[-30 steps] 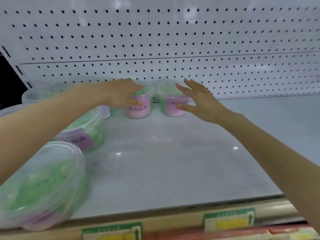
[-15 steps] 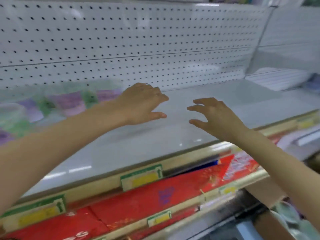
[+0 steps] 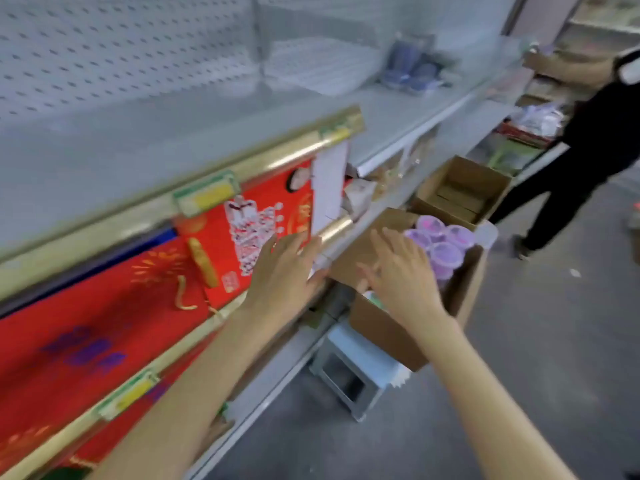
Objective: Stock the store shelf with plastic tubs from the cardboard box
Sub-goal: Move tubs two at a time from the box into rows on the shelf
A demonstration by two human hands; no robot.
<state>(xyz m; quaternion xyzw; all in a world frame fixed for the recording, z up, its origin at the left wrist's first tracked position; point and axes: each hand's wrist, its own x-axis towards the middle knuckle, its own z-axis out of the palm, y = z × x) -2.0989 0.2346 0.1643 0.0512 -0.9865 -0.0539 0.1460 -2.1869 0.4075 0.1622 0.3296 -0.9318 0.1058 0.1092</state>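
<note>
An open cardboard box (image 3: 384, 334) stands on a small grey step stool (image 3: 349, 368) beside the shelving. Inside it are several clear plastic tubs (image 3: 446, 254) with purple contents, seen from above. My right hand (image 3: 398, 275) hovers over the box's near side with fingers spread, holding nothing. My left hand (image 3: 284, 271) is stretched out just left of the box, in front of the lower shelf edge, fingers straight and empty. The white top shelf (image 3: 145, 140) runs along the upper left; the tubs placed on it are out of view.
Red gift boxes (image 3: 104, 327) fill the lower shelves at left. A second open cardboard box (image 3: 460, 188) sits further along the aisle. A person in dark clothes (image 3: 588, 143) stands at the far right. The grey floor (image 3: 536, 341) spreads right of the boxes.
My view has swung right and down from the top shelf to the cardboard box. Both empty hands have left the tubs on the shelf and moved down toward the box.
</note>
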